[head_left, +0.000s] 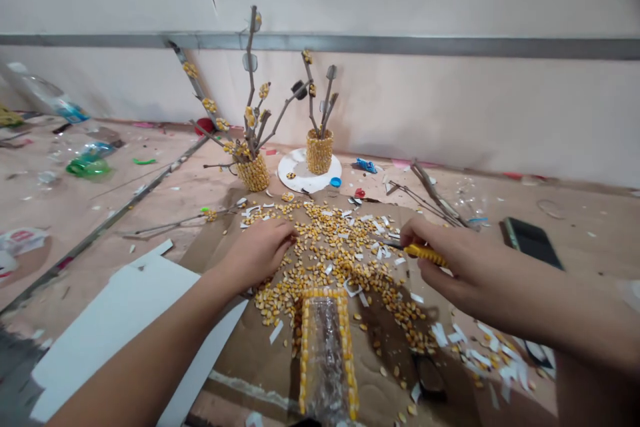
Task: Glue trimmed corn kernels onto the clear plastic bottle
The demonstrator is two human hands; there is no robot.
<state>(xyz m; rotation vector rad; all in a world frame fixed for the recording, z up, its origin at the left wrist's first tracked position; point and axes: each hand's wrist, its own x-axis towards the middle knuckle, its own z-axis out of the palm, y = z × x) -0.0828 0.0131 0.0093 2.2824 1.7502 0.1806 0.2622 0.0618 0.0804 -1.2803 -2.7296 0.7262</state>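
My right hand (445, 257) grips a yellow-handled utility knife (425, 253), its blade pointing left over the kernels. With fingers curled together, my left hand (265, 247) is at the left side of the spread corn kernels (330, 247); whatever its fingertips hold is hidden. White paper scraps lie among the kernels on a cardboard sheet (240, 360). Between my arms, close to me, is a clear plastic-covered piece (327, 353) edged with rows of corn kernels.
Two kernel-covered pots (320, 151) (253, 173) hold twigs at the back, one on a white disc (293, 173). White sheets (120, 320) lie at left, a phone (533, 241) at right. Loose twigs (435, 193) and plastic bottles (50, 93) lie around.
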